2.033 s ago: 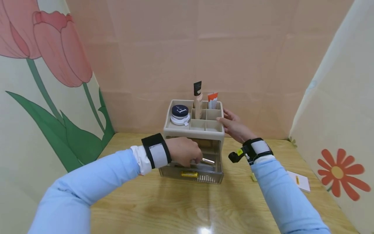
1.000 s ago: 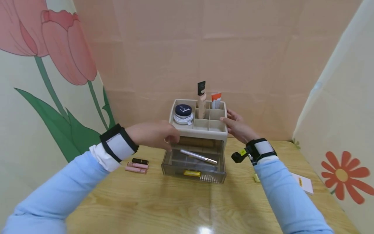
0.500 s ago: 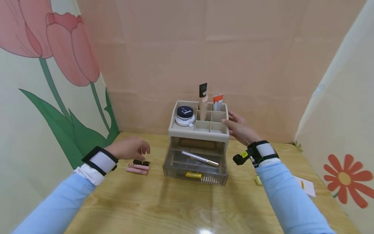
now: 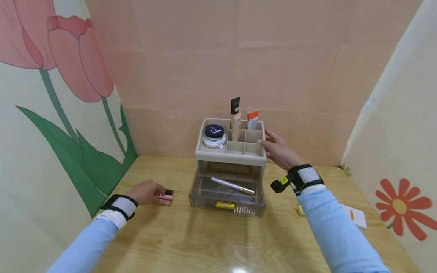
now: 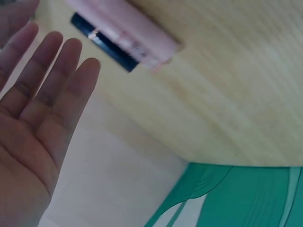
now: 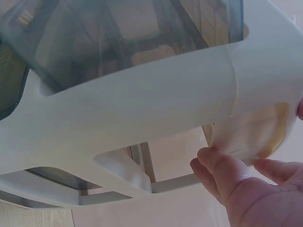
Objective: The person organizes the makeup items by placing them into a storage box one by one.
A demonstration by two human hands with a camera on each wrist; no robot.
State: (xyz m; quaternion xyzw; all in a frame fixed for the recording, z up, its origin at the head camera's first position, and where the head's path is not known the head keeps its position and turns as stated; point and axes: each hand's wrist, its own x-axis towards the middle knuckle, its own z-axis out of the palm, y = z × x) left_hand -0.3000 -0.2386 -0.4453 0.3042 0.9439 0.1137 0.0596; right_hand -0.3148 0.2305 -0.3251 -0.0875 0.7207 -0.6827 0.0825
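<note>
My left hand [image 4: 145, 192] reaches down at the table's left side, fingertips overlapping two pink tubes [image 4: 166, 197] in the head view. A black tube [image 4: 168, 192] with a gold band lies alongside them. The left wrist view shows the left hand's fingers [image 5: 71, 90] extended, palm showing. Thumb over the top rim and fingers along the side, my right hand [image 4: 280, 151] grips the beige cosmetics organizer [image 4: 230, 156]. Its smoky clear drawer [image 4: 198, 201] is pulled out, and a slim silver pen-like stick [image 4: 233, 185] lies slantwise inside.
On the organizer's top sit a navy-lidded compact [image 4: 214, 131], a tan tube [image 4: 236, 127] with a black end and a white-and-red tube [image 4: 252, 120]. A white box [image 4: 356, 216] and a small yellow object [image 4: 300, 210] lie right, partly behind the right forearm.
My left hand has left the drawer, where the silver stick stays, and moved left and down to the pink tubes. The right hand keeps its grip on the organizer.
</note>
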